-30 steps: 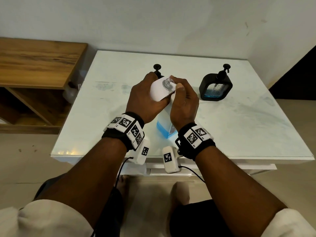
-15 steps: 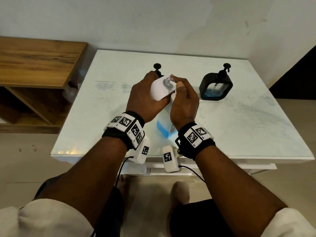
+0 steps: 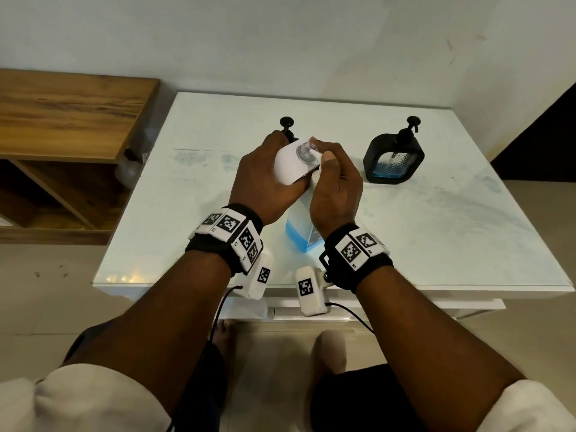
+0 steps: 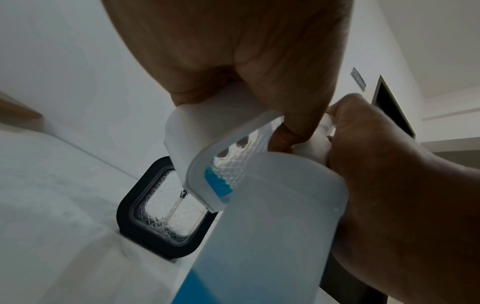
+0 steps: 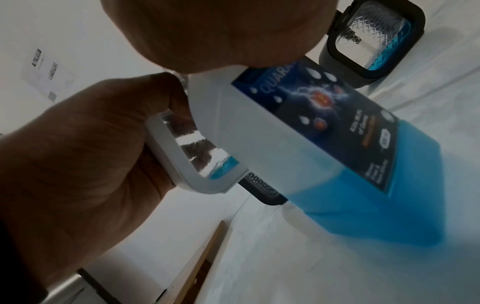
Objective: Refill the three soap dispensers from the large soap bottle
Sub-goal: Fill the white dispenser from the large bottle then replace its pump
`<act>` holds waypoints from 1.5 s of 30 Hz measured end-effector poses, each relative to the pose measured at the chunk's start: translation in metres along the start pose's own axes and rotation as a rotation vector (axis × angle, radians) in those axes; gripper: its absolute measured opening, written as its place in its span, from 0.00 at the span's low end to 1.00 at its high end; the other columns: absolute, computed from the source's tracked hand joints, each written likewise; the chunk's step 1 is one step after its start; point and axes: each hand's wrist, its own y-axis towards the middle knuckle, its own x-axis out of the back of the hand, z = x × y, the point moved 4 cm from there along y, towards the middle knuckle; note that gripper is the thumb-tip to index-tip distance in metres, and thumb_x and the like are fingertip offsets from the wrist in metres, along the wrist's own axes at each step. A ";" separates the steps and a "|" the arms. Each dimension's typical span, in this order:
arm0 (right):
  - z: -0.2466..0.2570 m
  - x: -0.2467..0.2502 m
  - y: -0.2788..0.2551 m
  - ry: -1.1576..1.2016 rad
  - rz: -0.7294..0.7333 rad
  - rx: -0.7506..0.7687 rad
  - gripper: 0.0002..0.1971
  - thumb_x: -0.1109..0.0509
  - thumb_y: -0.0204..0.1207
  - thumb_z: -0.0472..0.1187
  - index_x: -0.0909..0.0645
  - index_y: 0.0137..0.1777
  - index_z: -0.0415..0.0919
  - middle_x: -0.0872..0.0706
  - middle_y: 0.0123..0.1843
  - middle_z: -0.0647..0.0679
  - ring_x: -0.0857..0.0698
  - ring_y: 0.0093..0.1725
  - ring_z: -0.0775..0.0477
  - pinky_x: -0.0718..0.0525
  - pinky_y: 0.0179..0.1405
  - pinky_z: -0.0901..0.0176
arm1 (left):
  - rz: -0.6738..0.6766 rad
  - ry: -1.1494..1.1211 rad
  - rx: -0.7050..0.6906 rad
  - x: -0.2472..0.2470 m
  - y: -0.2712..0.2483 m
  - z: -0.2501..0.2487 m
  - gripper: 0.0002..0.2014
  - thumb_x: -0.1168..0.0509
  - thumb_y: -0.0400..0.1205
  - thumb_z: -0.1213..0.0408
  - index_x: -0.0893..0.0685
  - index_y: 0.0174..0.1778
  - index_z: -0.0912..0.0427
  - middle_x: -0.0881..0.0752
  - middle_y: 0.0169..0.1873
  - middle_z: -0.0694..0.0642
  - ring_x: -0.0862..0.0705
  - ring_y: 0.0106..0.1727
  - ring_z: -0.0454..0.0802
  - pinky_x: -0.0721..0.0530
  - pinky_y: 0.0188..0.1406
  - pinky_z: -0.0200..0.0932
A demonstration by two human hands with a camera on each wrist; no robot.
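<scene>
My left hand (image 3: 265, 179) grips a white soap dispenser (image 3: 290, 163), tilted, its open clear neck (image 3: 307, 151) facing up without a pump. My right hand (image 3: 335, 188) grips the top of the large translucent soap bottle (image 3: 300, 226), which stands on the table with blue soap low inside. The dispenser's neck lies against the bottle's top by my right thumb. In the left wrist view the white dispenser (image 4: 187, 139) holds a little blue soap beside the bottle (image 4: 272, 216). The right wrist view shows the bottle's dark label (image 5: 337, 127). The bottle's mouth is hidden by my fingers.
A black dispenser (image 3: 394, 157) with some blue soap stands to the right on the white table (image 3: 452, 238). A second black dispenser, its pump (image 3: 286, 123) showing, stands behind my hands. A wooden shelf (image 3: 68, 120) is at the left, a wall behind.
The white dispenser's open neck has shifted slightly toward my right thumb. Both hands stay in the same place with the same grips.
</scene>
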 end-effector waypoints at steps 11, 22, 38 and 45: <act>-0.001 0.000 -0.003 -0.043 0.004 -0.006 0.22 0.44 0.85 0.55 0.11 0.57 0.45 0.10 0.46 0.67 0.12 0.50 0.62 0.15 0.51 0.61 | 0.008 -0.022 0.013 0.000 0.000 0.000 0.24 0.21 0.74 0.55 0.20 0.64 0.54 0.11 0.54 0.46 0.12 0.50 0.42 0.17 0.47 0.33; -0.001 -0.001 -0.001 -0.033 0.006 -0.006 0.21 0.45 0.83 0.50 0.10 0.56 0.45 0.11 0.43 0.68 0.12 0.48 0.58 0.14 0.52 0.52 | 0.008 -0.001 -0.015 0.002 0.000 0.001 0.26 0.23 0.73 0.53 0.19 0.66 0.56 0.12 0.56 0.45 0.13 0.51 0.43 0.17 0.50 0.33; 0.000 0.000 -0.002 -0.024 0.025 0.018 0.22 0.45 0.84 0.52 0.11 0.56 0.44 0.11 0.44 0.70 0.14 0.48 0.64 0.16 0.49 0.63 | 0.005 -0.004 -0.020 0.001 0.001 0.001 0.25 0.22 0.74 0.52 0.19 0.65 0.56 0.12 0.55 0.46 0.13 0.50 0.42 0.19 0.48 0.28; -0.001 0.000 0.003 0.001 0.025 0.015 0.23 0.45 0.83 0.50 0.10 0.56 0.40 0.08 0.49 0.60 0.12 0.53 0.58 0.16 0.54 0.60 | 0.002 0.010 -0.033 0.002 0.002 0.000 0.27 0.24 0.73 0.50 0.19 0.66 0.57 0.12 0.57 0.47 0.12 0.54 0.46 0.14 0.53 0.42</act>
